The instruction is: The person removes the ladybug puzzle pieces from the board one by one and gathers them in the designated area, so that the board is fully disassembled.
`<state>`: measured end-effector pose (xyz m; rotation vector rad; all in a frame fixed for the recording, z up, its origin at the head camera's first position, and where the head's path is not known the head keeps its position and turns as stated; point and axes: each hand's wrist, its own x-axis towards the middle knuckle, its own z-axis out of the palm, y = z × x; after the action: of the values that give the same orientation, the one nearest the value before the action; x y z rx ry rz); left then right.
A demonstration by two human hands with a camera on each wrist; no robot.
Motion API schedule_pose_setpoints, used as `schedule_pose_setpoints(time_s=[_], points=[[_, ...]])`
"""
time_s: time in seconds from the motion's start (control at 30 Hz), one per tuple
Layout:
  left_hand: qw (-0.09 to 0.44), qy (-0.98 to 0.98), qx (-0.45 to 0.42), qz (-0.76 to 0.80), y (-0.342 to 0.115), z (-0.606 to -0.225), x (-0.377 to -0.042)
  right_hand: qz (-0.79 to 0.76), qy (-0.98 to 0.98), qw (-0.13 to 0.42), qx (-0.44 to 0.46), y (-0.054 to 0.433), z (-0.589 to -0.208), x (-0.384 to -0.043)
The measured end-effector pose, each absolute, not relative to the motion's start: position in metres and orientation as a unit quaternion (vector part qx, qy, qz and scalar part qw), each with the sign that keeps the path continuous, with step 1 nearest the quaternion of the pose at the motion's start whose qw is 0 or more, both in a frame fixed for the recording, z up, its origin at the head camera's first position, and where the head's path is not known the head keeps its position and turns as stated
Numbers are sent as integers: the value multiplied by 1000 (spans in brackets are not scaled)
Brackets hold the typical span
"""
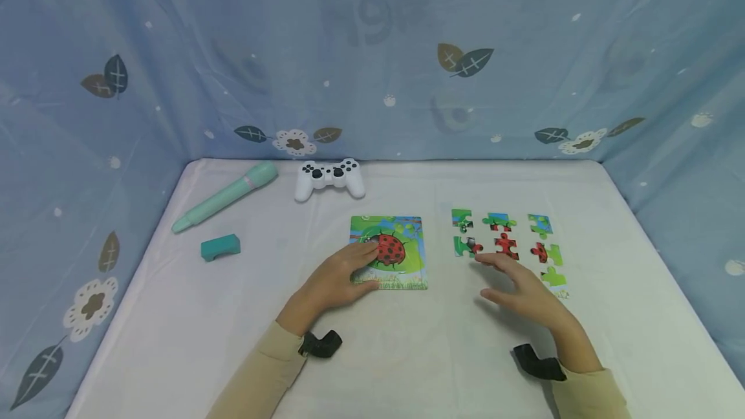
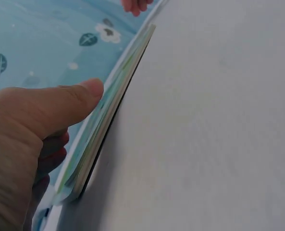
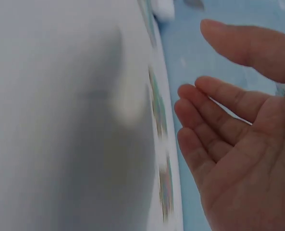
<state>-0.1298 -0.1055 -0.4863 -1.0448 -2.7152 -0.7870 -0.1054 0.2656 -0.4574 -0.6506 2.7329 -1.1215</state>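
My left hand [image 1: 340, 277] rests on the lower left of a square ladybug puzzle board [image 1: 410, 260], its fingertips by the printed red ladybug. In the left wrist view, the thumb [image 2: 75, 103] lies along the board's edge [image 2: 106, 120]. My right hand [image 1: 524, 290] hovers with relaxed, spread fingers and holds nothing. Just beyond it, several loose jigsaw pieces lie in rough rows, among them a red spotted piece [image 1: 506, 246], a green and blue piece [image 1: 498, 221] and a plain green piece [image 1: 553, 276]. The hand partly hides the lower pieces.
At the back stands a white game controller [image 1: 329, 177]. To its left lies a long mint-green tube-shaped object [image 1: 227, 196], with a small teal block [image 1: 220, 247] in front of it. A blue patterned curtain [image 1: 372, 57] hangs behind the white table [image 1: 396, 354].
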Motion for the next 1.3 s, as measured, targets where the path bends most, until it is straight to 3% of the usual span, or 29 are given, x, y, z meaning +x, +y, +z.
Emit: schedule_pose_setpoints(time_s=[0.23, 0.57, 0.9, 1.3], points=[[63, -906, -341, -244, -115, -488, -124, -391, 875, 99, -268, 205, -454, -122], [43, -907, -341, -245, -107, -491, -120, -357, 878, 111, -300, 143, -460, -136], [11, -911, -336, -239, -112, -490, -123, -356, 884, 72, -292, 127, -475, -134], [2, -907, -338, -251, -112, -489, -123, -384, 880, 83, -267, 124, -477, -133]])
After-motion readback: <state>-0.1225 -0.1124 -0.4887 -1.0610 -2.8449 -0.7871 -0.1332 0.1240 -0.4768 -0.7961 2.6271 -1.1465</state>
